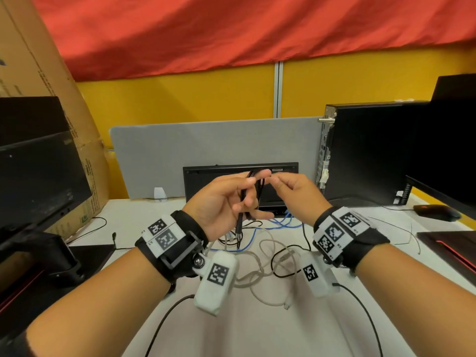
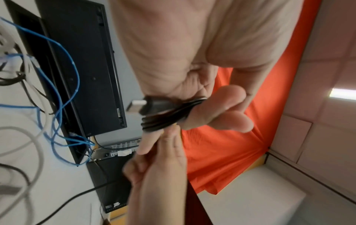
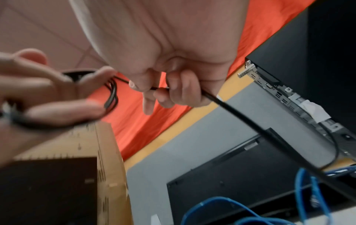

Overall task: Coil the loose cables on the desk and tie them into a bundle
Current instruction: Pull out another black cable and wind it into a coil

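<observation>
The left hand [image 1: 226, 199] holds several loops of a thin black rubber-sheathed cable [image 1: 251, 194] raised above the white desk top [image 1: 257, 331], its fingers curled round the strands; the plug end [image 2: 148, 106] juts out just below the grip. The right hand [image 1: 296, 191] pinches the free run of the same cable [image 3: 221, 99] between thumb and fingers, close beside the left fingertips.

Procedure, as judged from this state:
- Lay each new turn over the left fingers at the same loop size as those already held
- Let the cable slide through the right pinch under light tension, so no twist builds
- Keep the left grip firm; slack there is likely to spill the coil

Count, largest first:
- Hands: two, both closed on the black cable
- Cables on the desk below the grip: one pale grey cable [image 1: 265, 253], one blue cable [image 1: 257, 233], and at least one further black lead [image 1: 288, 274]; the tangle prevents an exact total
- Cable in hand: one
</observation>
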`<state>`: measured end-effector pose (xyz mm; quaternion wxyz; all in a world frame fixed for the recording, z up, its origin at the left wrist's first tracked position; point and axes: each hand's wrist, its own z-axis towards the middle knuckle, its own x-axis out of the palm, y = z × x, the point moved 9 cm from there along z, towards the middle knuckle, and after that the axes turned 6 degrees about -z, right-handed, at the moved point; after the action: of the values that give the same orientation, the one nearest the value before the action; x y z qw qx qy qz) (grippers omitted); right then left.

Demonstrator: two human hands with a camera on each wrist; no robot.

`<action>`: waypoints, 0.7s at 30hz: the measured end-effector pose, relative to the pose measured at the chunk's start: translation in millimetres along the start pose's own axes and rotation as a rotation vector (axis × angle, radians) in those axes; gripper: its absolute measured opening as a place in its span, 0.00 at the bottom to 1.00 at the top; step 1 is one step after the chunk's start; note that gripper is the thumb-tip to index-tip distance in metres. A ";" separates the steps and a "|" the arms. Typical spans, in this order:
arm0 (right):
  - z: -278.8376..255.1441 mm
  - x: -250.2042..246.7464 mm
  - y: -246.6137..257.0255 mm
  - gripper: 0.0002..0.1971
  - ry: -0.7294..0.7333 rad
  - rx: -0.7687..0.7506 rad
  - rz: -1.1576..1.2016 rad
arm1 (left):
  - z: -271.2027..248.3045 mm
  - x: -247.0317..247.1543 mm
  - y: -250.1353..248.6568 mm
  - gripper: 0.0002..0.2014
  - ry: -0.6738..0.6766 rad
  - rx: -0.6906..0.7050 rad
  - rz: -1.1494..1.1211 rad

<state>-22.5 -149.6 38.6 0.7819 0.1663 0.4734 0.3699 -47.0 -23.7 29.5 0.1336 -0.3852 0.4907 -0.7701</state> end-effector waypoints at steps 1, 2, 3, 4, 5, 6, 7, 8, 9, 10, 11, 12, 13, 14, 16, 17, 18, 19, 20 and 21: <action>-2.0 6.0 -4.2 0.14 0.030 0.002 -0.054 | 0.9 -0.9 -2.2 0.22 -0.005 0.017 -0.025; -4.5 13.3 -7.8 0.14 0.074 0.003 -0.110 | 2.4 -2.4 -4.9 0.22 -0.014 0.038 -0.047; -7.5 21.6 -11.0 0.14 0.129 0.001 -0.156 | 4.3 -3.5 -7.9 0.23 -0.023 0.063 -0.069; -11.6 30.3 -12.9 0.14 0.191 -0.001 -0.196 | 6.2 -4.3 -11.2 0.23 -0.030 0.088 -0.086; -16.1 38.5 -14.3 0.13 0.251 -0.009 -0.240 | 8.4 -4.8 -14.3 0.23 -0.040 0.115 -0.092; -20.0 45.2 -13.9 0.14 0.302 -0.024 -0.297 | 10.2 -4.9 -17.5 0.22 -0.047 0.144 -0.084; -23.1 50.9 -12.6 0.15 0.345 -0.047 -0.363 | 11.7 -4.2 -20.2 0.20 -0.048 0.169 -0.064; -25.8 54.9 -9.7 0.16 0.379 -0.069 -0.427 | 12.5 -3.8 -22.6 0.17 -0.048 0.188 -0.034; -27.0 56.9 -5.9 0.16 0.396 -0.093 -0.476 | 13.4 -4.7 -24.6 0.16 -0.053 0.202 0.001; -27.4 56.5 -1.3 0.17 0.398 -0.115 -0.511 | 14.2 -7.1 -26.3 0.14 -0.066 0.213 0.044; -26.7 54.0 3.8 0.18 0.384 -0.143 -0.539 | 14.6 -10.5 -27.5 0.13 -0.083 0.223 0.093; -25.7 50.4 9.5 0.18 0.362 -0.172 -0.565 | 14.5 -14.0 -28.7 0.12 -0.102 0.232 0.143; -24.9 46.6 15.4 0.18 0.336 -0.206 -0.591 | 14.0 -17.4 -29.2 0.12 -0.118 0.240 0.187; -24.3 42.9 21.1 0.17 0.314 -0.237 -0.615 | 13.6 -20.2 -29.6 0.14 -0.130 0.244 0.219; -23.1 36.1 31.7 0.14 0.275 -0.294 -0.650 | 13.1 -23.3 -29.4 0.19 -0.150 0.239 0.257; -22.2 33.0 36.6 0.13 0.258 -0.315 -0.656 | 13.7 -23.6 -29.2 0.20 -0.158 0.233 0.271; -21.6 29.7 41.5 0.12 0.240 -0.334 -0.653 | 14.8 -23.8 -29.1 0.20 -0.165 0.224 0.294; -20.7 26.6 46.3 0.11 0.225 -0.352 -0.639 | 16.1 -23.1 -29.1 0.18 -0.174 0.212 0.335; -20.0 23.2 50.8 0.10 0.215 -0.366 -0.618 | 17.0 -22.1 -29.0 0.18 -0.186 0.199 0.397; -19.0 19.3 54.4 0.09 0.207 -0.374 -0.592 | 17.5 -20.6 -28.9 0.17 -0.195 0.187 0.470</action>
<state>-56.5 -100.6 50.4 0.8199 -0.1621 0.5019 0.2228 -15.6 -9.1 48.7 0.3901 -0.3192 0.4782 -0.7192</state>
